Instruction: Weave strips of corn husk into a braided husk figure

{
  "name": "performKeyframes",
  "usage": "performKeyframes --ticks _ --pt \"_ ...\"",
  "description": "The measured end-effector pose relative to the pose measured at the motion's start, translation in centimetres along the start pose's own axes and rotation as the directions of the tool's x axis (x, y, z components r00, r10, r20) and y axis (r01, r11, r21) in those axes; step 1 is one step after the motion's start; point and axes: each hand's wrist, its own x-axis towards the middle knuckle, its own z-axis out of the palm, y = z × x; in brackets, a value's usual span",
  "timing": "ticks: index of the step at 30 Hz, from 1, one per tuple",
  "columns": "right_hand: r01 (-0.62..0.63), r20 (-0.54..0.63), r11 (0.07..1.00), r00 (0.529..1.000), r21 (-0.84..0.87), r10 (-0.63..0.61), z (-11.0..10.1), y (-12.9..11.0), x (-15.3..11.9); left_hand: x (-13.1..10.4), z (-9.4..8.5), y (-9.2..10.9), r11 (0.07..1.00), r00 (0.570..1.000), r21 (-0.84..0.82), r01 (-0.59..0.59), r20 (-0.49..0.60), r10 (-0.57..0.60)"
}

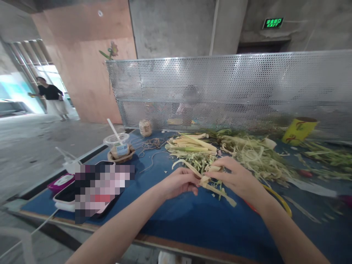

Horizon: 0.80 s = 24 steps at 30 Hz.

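Note:
Over the blue tabletop [165,227] both my hands work close together on a pale yellow leaf strip [204,181], which is folded into a small knot-like shape. One end curls up to the left and another sticks out toward the lower right. My left hand [183,181] pinches the piece from the left. From the right, my right hand [236,176] grips its upper part between thumb and fingers. Just behind the hands lie chopped green bits [196,161] and a bundle of pale stalks [192,143].
Shredded leaves [253,154] are heaped at the right, near a yellow can [299,130] and a yellow-and-red ring [282,200]. At left are a lidded cup [121,148], twine [152,145], a jar [145,128] and a pink-edged tray [110,207]. A perforated metal screen [220,91] stands behind.

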Motion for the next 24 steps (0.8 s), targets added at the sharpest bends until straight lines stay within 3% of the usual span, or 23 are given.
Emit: performKeyframes --ticks 7,13,21,24 --pt "-0.075 0.063 0.997 0.995 0.014 0.074 0.0 -0.2 -0.2 0.0 -0.2 -0.3 0.977 0.996 0.196 -0.08 0.056 0.071" --pt "0.018 0.041 0.998 0.999 0.067 -0.021 -0.3 0.0 0.1 0.1 -0.6 -0.6 0.952 0.991 0.28 -0.121 0.094 0.098" --pt "0.083 0.02 0.986 0.996 0.147 -0.087 0.9 -0.4 0.4 0.0 -0.5 -0.6 0.933 0.99 0.335 -0.132 0.082 0.11" --pt "-0.04 -0.009 0.985 0.999 0.17 0.042 0.5 -0.6 0.4 0.1 -0.5 -0.6 0.938 0.987 0.308 -0.162 0.047 0.155"
